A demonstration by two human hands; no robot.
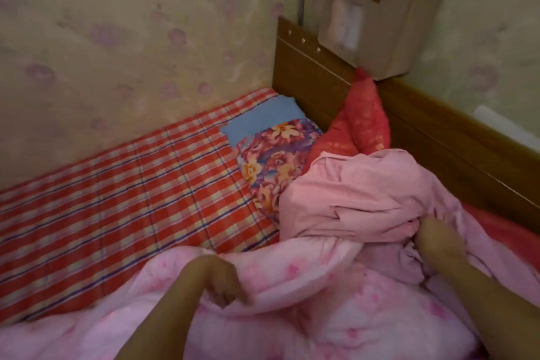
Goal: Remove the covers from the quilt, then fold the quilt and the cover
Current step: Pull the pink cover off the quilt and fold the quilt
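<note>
Plaid bed, rumpled floral quilt, bunched cover

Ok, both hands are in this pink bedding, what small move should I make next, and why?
Probably hold the puffy floral quilt steady with the left hand, which pinches its edge, and pull the right hand, gripping the bunched plain pink cover, up and away. The cover lies heaped on the quilt, so the two seem not yet apart.

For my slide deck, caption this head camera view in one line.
Left hand and right hand grip bunched pink bedding on a red plaid sheet beside a floral pillow.
</note>
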